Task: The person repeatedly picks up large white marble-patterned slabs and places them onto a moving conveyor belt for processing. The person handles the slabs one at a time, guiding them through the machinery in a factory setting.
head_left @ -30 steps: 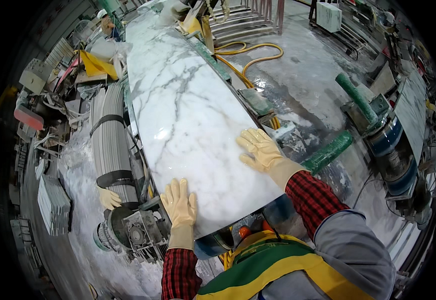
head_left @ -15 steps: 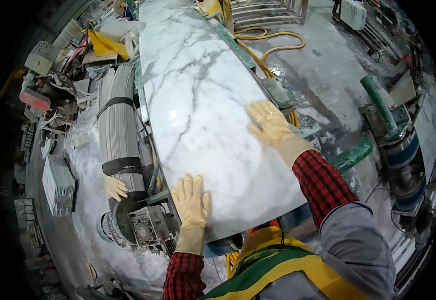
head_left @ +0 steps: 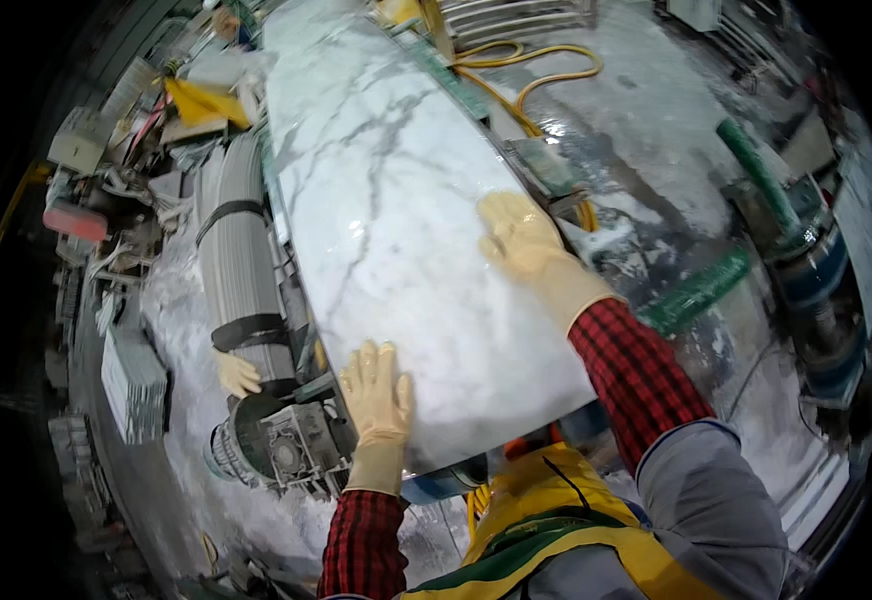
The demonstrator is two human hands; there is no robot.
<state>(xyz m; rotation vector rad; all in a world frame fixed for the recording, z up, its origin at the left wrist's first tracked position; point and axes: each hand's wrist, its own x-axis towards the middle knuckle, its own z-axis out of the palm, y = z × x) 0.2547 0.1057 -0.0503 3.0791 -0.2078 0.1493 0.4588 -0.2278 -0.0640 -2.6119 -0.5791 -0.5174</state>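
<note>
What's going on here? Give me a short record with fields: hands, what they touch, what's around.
left hand: gloved, flat on the slab's near edge
right hand: gloved, flat on the slab's right edge
slab: white marble, grey veins, wet shine
left of slab: ribbed grey roller, motor
right of slab: yellow hose, wet floor

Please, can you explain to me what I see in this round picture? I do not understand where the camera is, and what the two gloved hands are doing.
The camera sits on a person's head and looks down, so the picture bends at its rim. The red checked sleeves at the bottom are that person's own arms. Both hands wear pale gloves. The left hand and the right hand lie flat and open on a large white marble slab with grey veins; they grip nothing. Left of the slab stands a grey ribbed machine roller with a motor. A yellow hose lies on the wet floor at the right.
</note>
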